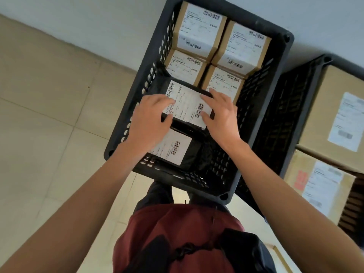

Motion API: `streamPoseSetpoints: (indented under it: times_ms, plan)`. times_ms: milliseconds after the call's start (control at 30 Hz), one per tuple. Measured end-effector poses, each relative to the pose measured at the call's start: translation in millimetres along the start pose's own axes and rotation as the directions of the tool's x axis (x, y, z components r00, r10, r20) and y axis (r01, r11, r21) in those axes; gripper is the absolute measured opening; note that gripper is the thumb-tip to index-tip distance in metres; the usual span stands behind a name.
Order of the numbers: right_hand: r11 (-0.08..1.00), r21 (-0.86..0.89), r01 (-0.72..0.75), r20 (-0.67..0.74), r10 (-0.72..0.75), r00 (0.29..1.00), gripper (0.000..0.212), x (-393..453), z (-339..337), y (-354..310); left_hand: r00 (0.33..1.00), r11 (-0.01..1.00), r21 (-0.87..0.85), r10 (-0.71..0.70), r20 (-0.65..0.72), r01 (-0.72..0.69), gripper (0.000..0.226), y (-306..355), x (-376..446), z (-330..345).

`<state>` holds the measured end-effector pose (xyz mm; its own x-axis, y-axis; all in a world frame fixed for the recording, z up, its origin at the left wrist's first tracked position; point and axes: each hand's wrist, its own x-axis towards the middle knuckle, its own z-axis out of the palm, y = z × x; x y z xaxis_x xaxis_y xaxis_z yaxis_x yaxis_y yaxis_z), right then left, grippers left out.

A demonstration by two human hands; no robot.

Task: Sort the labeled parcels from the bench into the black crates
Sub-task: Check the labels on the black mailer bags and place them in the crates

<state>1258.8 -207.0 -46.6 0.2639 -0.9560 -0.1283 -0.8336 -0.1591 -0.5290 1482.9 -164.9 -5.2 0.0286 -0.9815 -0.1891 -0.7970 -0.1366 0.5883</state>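
A black slatted crate [262, 99] stands on the floor below me. Several brown cardboard boxes [199, 30] with white labels fill its far half. In the middle lies a black bagged parcel [188, 104] with a white barcode label. My left hand [149, 119] grips its left edge, thumb at the near side and fingers on the label. My right hand [221, 113] grips its right edge the same way. A second black bagged parcel [177, 148] with a label lies in the crate's near end, partly under my left wrist.
A second black crate [291, 119] stands to the right with large labeled cardboard boxes [334, 119] in it. Beige floor tiles [49, 115] spread to the left, a pale wall [98, 22] runs behind the crates. My legs and red shorts are just below the near rim.
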Motion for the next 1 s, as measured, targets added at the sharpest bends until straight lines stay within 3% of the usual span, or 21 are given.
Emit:
streamPoseSetpoints:
  times_ms: [67,167,400,733,1000]
  plan:
    - [0.998,-0.046,0.037,0.007,-0.037,0.999,0.050,-20,9,-1,0.995,0.984,0.153,0.079,0.058,-0.087,0.037,-11,17,6]
    - [0.998,-0.055,0.020,0.052,-0.017,0.998,0.045,-34,24,0,0.979,0.952,0.281,0.073,0.188,-0.125,0.039,-23,28,13]
    - [0.990,-0.134,0.049,0.004,-0.048,0.999,0.031,-40,38,2,0.979,0.916,0.371,0.091,0.185,-0.156,0.035,-32,24,23]
    - [0.992,-0.123,0.007,0.020,-0.004,1.000,0.033,-33,39,3,0.976,0.921,0.356,0.094,0.195,-0.160,0.032,-27,32,20]
    - [0.998,-0.007,-0.065,-0.011,0.065,0.998,0.042,-39,27,-5,0.975,0.950,0.274,0.098,0.198,-0.151,0.033,-27,33,16]
